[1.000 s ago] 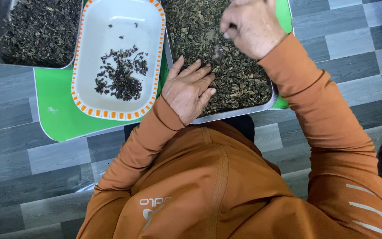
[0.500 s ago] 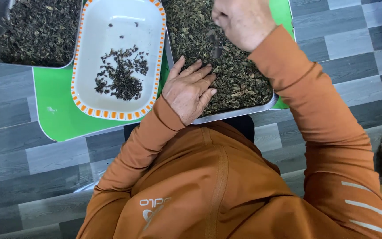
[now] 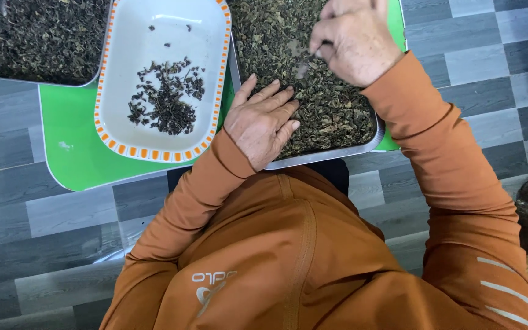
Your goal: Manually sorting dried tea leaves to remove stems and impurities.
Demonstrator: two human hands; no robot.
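The right hand (image 3: 355, 40) has moved a little toward the person since a second ago, and its fingertips are now pressed together on a small pinch of the dried leaves (image 3: 313, 91) in the metal tray (image 3: 331, 154). The left hand (image 3: 263, 119) has not moved: it lies flat, fingers apart, on the leaves at the near rim. Left of the pinch, the white dish (image 3: 117, 91) holds the small sorted pile, which looks unchanged, so this picking seems to be in the middle of one cycle.

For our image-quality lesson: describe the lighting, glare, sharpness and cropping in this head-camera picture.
Head view: soft, even light, faint shadows; mild glare on the white dish; dried leaves sharp; right hand slightly soft; left hand crisp; metal tray cut off at top.
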